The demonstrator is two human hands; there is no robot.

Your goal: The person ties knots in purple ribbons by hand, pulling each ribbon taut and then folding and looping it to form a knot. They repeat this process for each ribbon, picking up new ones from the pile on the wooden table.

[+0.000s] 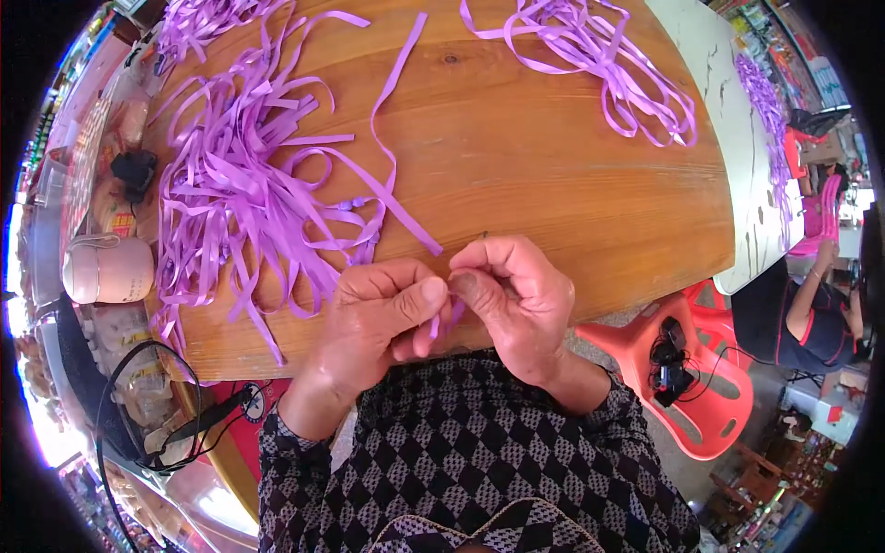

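My left hand (383,311) and my right hand (516,300) meet close to my body at the near edge of the wooden table. Between my fingertips is a small piece of purple ribbon (458,311), pinched by both thumbs and forefingers; most of it is hidden. A big tangled heap of purple ribbons (235,175) lies just beyond my left hand, with some small knots or beads among its strands. One loose ribbon (392,157) curves away from the heap toward the far side. At the far right rests a looped bundle of purple ribbons (613,64).
The wooden table (553,175) adjoins a white marbled surface (714,74) carrying more purple ribbons (765,111). On the left are a pale pink rounded container (109,269) and a black cable (115,387). A red plastic stool (705,405) holds black adapters (671,364). Another person (802,313) is at right.
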